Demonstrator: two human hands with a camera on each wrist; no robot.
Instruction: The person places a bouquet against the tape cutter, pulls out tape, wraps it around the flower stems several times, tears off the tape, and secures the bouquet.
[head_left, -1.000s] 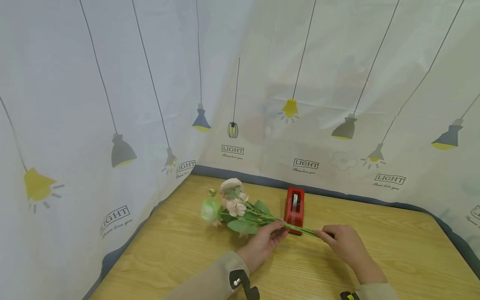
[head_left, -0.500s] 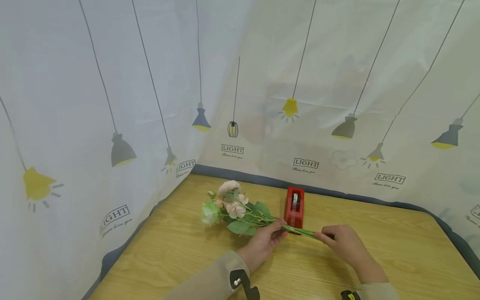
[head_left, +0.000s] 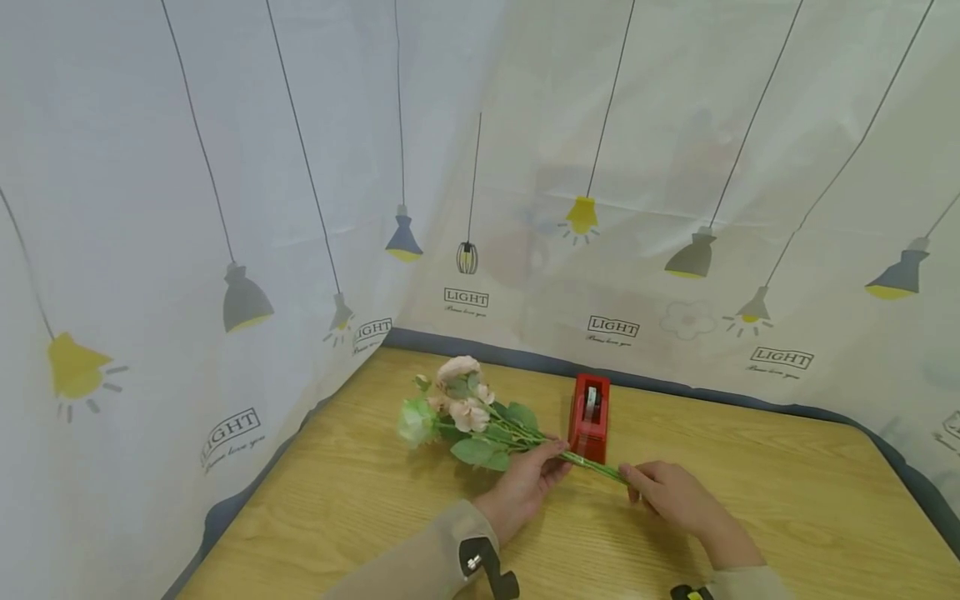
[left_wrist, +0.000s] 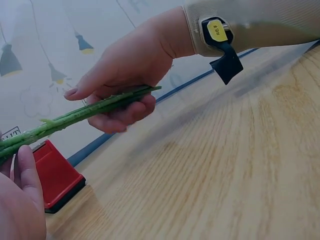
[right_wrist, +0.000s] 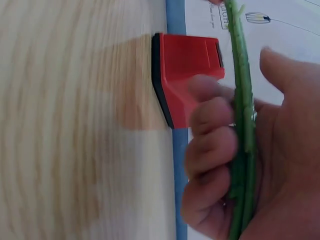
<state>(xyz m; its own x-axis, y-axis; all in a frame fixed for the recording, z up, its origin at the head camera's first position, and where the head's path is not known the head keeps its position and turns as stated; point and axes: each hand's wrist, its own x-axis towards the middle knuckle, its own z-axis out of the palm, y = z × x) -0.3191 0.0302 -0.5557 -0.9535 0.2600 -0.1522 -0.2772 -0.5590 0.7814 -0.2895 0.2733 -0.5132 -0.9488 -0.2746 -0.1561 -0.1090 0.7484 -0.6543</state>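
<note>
The stems (right_wrist: 243,95) are green, the tape dispenser (right_wrist: 186,57) red.

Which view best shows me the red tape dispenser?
The head view: it shows the dispenser from above, tape roll included. The left wrist view catches only part of its red body and dark base, partly behind the left hand; the right wrist view shows its red side, partly covered by the right hand.

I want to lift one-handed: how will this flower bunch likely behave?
Its stems are probably stiff, running nearly straight between left hand and right hand. It may tip toward the blooms, clustered at one end.
</note>
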